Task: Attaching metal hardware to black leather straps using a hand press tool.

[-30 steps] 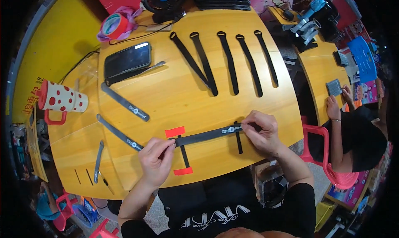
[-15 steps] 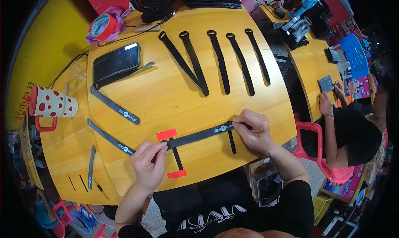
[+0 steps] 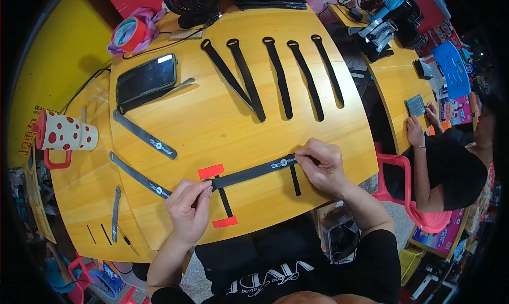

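- Where the two hands face each other, what spans the gap?
- One grey strap [image 3: 248,175], drawn out straight from the left hand [image 3: 186,206] to the right hand [image 3: 322,167]. White print on the strap, just beside the right fingertips.
- State of grip?
- Narrow, both sides. Left thumb and fingertips pinched on one end; right ones likewise on the other, that tip hidden by the fingers.
- Beneath the strap, between the pinches?
- Two black strips [image 3: 226,203], set crosswise. One just right of the left pinch, between two red tape pieces [image 3: 210,171]; its fellow just below the right pinch. Whether the strap touches the tabletop [image 3: 260,208], cannot tell.
- Around the grip?
- Left of the left hand, a second strap [image 3: 135,171] running toward the knuckles, contact unclear. Farther beyond that hand, a phone [image 3: 147,80]. Beyond both hands, well apart, five black straps [image 3: 278,80] with slotted heads.
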`<state>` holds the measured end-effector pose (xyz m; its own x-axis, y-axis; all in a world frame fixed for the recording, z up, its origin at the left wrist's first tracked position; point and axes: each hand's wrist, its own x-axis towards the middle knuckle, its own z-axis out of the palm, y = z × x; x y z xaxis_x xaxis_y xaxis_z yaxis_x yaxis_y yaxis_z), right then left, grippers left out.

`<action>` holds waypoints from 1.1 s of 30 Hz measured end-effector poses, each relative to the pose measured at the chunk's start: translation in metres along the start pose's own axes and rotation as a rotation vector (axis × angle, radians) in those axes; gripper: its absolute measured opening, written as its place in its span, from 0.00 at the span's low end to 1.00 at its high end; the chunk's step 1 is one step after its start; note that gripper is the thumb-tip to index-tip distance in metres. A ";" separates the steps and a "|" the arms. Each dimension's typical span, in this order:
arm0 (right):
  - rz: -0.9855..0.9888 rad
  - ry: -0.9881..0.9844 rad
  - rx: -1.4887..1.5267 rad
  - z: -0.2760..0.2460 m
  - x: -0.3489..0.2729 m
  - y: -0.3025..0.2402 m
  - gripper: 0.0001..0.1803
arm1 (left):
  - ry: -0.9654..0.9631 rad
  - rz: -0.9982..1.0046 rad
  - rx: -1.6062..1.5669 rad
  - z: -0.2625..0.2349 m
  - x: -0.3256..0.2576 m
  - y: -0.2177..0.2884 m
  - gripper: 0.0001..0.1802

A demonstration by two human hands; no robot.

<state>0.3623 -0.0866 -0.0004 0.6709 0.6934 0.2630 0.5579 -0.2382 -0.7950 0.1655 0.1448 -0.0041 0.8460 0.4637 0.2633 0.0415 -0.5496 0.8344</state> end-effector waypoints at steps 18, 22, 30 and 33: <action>-0.041 0.015 -0.034 0.002 0.002 -0.004 0.05 | 0.000 0.035 0.066 -0.001 0.002 0.001 0.08; -0.023 0.006 -0.062 0.002 0.001 -0.007 0.05 | 0.026 0.027 0.018 0.001 -0.001 0.000 0.08; -0.043 0.036 -0.078 0.006 0.001 -0.004 0.04 | 0.009 0.054 0.053 0.000 -0.001 0.001 0.08; -0.035 0.018 -0.085 0.005 0.002 -0.005 0.05 | 0.025 0.106 0.094 0.003 -0.001 -0.001 0.07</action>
<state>0.3582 -0.0809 0.0014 0.6582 0.6904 0.3002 0.6201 -0.2710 -0.7362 0.1660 0.1434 -0.0068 0.8348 0.4158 0.3608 0.0027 -0.6585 0.7526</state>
